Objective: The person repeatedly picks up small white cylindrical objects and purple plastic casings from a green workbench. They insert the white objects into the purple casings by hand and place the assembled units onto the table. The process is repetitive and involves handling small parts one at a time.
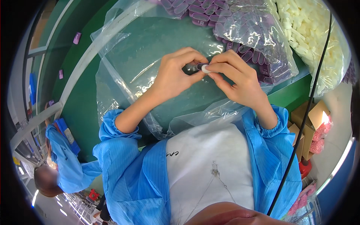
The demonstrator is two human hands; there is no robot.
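Over the clear plastic sheet, my two hands meet fingertip to fingertip. Pinched in my left hand (173,71) is a small dark purple oval sleeve (199,66), mostly covered by the fingers. My right hand (240,77) has thumb and fingers closed on a small white piece (205,69) at the sleeve's end; whether it sits inside the sleeve cannot be made out. Just beyond my right hand, many purple oval sleeves (202,15) are heaped in and around a clear bag.
A clear bag of cream-white pieces (300,33) lies at the far right. The clear sheet (142,48) covers the green table (84,60). Loose purple sleeves (77,38) lie along the conveyor at left, where a co-worker in blue (71,165) sits. Cardboard boxes (305,125) stand at right.
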